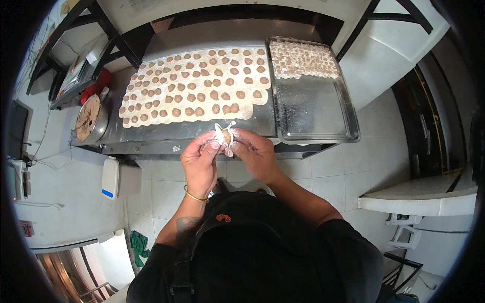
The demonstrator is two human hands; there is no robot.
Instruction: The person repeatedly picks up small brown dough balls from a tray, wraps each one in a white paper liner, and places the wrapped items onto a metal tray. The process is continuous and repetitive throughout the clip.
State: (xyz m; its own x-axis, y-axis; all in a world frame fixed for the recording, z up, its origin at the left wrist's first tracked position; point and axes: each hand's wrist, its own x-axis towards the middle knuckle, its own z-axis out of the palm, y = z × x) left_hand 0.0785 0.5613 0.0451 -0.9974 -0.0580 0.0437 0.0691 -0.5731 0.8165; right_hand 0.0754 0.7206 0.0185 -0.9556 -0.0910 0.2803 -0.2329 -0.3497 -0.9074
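Observation:
Between my left hand (201,149) and my right hand (254,150) is a partly folded dumpling (226,138), its white dough wrapper pinched at the sides and its brown filling showing. Both hands hold it above the front edge of the metal worktable (166,132). Beyond it, overlapping rows of round dough wrappers (248,112) lie on the table, with balls of filling on them. To the right, a metal tray (312,110) holds many folded dumplings (303,58) packed at its far end. Flour dusts my fingers.
A steel bowl of brown filling (89,119) stands at the table's left end, near a red object (99,84). Black metal shelf brackets rise behind both ends. A pale bin (110,178) stands on the floor at left. A white-edged counter (416,204) is at right.

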